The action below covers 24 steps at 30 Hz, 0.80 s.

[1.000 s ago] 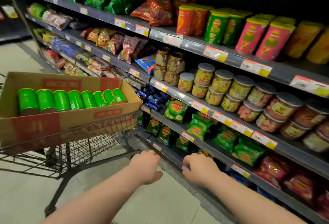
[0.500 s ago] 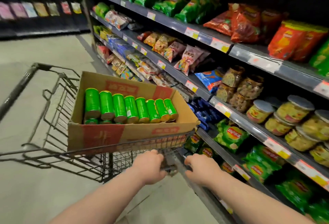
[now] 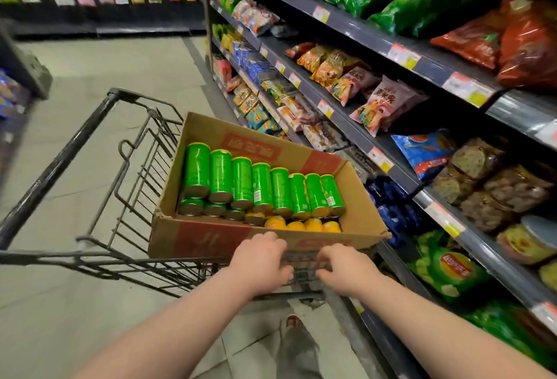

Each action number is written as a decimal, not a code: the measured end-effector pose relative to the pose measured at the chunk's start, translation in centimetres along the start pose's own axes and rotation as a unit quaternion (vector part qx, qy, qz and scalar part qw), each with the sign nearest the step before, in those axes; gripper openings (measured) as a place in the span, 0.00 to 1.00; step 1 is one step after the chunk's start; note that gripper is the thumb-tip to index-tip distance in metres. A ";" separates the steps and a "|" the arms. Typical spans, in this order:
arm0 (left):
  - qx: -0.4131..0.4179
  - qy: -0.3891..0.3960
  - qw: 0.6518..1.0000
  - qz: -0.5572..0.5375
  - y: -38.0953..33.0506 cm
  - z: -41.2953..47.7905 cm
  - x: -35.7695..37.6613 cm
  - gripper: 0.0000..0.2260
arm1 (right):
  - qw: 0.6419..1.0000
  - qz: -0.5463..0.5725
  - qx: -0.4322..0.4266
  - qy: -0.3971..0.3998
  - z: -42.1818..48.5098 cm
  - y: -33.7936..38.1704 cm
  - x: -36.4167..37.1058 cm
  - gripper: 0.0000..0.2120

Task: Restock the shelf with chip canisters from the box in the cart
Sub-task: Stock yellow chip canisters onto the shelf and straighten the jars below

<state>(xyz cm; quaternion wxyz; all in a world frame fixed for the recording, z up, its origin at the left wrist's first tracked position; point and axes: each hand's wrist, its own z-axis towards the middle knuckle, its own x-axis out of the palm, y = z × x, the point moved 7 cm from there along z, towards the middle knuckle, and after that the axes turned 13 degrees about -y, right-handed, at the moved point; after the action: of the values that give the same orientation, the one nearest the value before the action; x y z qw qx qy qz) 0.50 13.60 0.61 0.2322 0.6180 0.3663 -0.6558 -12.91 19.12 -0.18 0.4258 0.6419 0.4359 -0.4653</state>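
Supermarket aisle, snack shelf (image 3: 349,128) running along my right. My left hand (image 3: 259,261) and right hand (image 3: 346,270) both curl over the near rim of the wire cart (image 3: 60,160), probably to steer it. Just beyond my knuckles sits the cardboard box (image 3: 211,241), green chip canisters (image 3: 262,188) lying in rows inside.

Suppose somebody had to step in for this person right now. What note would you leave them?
Left hand: grips the near wire edge of the cart.
Right hand: grips the same edge.
Box: sits in the cart, beside the shelf. Green canisters lie in a row on top, with more beneath.
Done: no canister is in either hand, and none is seen placed.
Left: find the canister spot, which this view does not show, then shelve them.
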 end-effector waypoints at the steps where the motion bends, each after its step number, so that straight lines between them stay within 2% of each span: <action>1: -0.005 -0.008 1.000 -0.001 0.4 0.8 -0.3 0.19 | 1.000 0.007 -0.005 -0.008 1.2 -0.1 -0.3 0.17; 5: -0.032 -0.032 0.999 0.001 2.1 4.1 -1.1 0.19 | 0.999 0.034 -0.016 -0.020 6.7 -1.1 -0.7 0.16; 8: -0.058 -0.014 0.998 0.004 3.4 6.5 -0.9 0.18 | 0.998 0.055 -0.012 -0.006 11.2 -2.8 -0.3 0.17; 14: -0.099 0.071 0.992 0.038 5.4 11.8 1.5 0.21 | 0.996 0.059 -0.005 0.059 18.0 -6.2 3.2 0.17; 19: -0.121 0.156 0.979 0.045 6.3 14.8 5.9 0.22 | 0.990 0.060 -0.003 0.129 21.1 -7.9 8.1 0.09; 24: -0.171 0.252 0.952 0.022 7.4 16.2 10.7 0.24 | 0.976 0.055 0.000 0.209 22.6 -8.7 12.9 0.14</action>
<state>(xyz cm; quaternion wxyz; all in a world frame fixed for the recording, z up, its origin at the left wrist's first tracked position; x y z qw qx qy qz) -5.62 -1.82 -11.83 0.2492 0.7220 0.5056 -0.4013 -23.90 1.89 -18.50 0.3505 0.7481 0.4792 -0.2964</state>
